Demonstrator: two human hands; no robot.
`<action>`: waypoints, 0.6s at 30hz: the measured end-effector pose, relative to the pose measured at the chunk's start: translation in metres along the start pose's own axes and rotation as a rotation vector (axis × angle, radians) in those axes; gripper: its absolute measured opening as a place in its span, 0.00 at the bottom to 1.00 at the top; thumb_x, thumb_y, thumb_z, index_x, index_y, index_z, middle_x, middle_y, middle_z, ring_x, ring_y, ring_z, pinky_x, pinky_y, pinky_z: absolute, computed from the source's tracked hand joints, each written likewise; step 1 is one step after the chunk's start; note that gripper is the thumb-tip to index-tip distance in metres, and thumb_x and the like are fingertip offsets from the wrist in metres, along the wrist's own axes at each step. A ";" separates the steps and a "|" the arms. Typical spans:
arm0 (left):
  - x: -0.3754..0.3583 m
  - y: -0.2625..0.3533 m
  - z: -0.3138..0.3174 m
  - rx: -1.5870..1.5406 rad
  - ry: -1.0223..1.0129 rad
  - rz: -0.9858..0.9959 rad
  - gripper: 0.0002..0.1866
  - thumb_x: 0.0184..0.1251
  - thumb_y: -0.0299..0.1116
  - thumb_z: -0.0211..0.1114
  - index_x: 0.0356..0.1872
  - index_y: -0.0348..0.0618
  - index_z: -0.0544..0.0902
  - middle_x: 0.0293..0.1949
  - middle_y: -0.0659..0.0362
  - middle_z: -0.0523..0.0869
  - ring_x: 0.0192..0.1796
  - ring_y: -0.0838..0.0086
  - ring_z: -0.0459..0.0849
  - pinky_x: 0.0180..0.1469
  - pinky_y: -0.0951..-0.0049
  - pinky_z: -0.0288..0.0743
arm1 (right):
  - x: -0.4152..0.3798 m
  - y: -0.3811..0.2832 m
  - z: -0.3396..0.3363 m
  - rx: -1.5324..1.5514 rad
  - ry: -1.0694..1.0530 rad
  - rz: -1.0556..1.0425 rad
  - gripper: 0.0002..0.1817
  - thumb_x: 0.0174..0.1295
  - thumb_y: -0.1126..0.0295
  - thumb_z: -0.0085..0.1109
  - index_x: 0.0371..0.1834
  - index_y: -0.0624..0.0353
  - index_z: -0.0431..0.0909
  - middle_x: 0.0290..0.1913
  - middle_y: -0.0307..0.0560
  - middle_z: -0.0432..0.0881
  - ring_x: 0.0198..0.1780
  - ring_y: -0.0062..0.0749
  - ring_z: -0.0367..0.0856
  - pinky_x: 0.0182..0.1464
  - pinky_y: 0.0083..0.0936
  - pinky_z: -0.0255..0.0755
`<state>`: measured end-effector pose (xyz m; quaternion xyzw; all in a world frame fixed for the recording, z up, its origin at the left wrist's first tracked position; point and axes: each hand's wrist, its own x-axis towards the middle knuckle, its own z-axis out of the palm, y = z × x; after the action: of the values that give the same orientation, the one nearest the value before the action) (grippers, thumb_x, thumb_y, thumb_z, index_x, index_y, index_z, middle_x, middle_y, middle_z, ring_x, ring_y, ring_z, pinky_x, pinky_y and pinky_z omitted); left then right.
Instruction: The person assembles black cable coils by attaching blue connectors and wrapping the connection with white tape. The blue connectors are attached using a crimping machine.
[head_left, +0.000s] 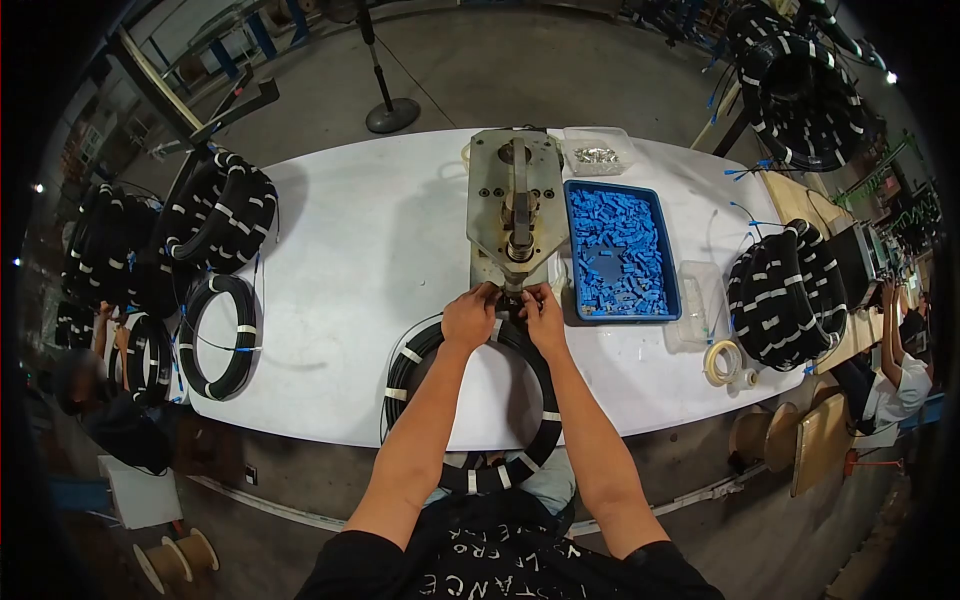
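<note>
At the front foot of a grey metal press (pixel 518 200), my left hand (pixel 470 318) and my right hand (pixel 543 320) sit close together. The fingers of both are pinched under the press head, and what they hold there is hidden and too small to name. Beneath my forearms lies a coil of black cable (pixel 548 400) wrapped with white tape bands, its lower part over the table's front edge. Just right of the press stands a blue tray (pixel 674 300) full of small blue connector pieces (pixel 620 235).
Clear bins (pixel 612 150) stand behind and beside the tray. Tape rolls (pixel 722 362) lie front right. Banded cable coils (pixel 225 215) stack at left and more coils (pixel 788 295) at right on the white table (pixel 330 300). Other people (pixel 898 385) work at both sides.
</note>
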<state>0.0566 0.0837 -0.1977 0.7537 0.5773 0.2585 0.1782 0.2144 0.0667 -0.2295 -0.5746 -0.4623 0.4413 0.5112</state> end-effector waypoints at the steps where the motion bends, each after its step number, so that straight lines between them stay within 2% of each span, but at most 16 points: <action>1: 0.000 0.000 0.001 -0.001 -0.002 0.001 0.08 0.71 0.38 0.55 0.42 0.50 0.81 0.40 0.54 0.87 0.39 0.52 0.85 0.39 0.54 0.78 | 0.000 0.001 0.000 -0.007 0.000 0.002 0.06 0.73 0.69 0.53 0.43 0.60 0.73 0.33 0.36 0.76 0.29 0.17 0.76 0.30 0.17 0.68; 18: -0.001 -0.002 0.002 -0.022 0.025 0.009 0.07 0.66 0.32 0.56 0.42 0.51 0.81 0.39 0.55 0.87 0.39 0.52 0.85 0.40 0.54 0.78 | -0.001 -0.003 -0.001 -0.008 0.005 0.021 0.06 0.73 0.69 0.54 0.44 0.59 0.75 0.34 0.36 0.77 0.30 0.17 0.76 0.31 0.17 0.69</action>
<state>0.0559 0.0834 -0.2012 0.7511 0.5733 0.2750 0.1779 0.2152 0.0651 -0.2263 -0.5825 -0.4567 0.4433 0.5055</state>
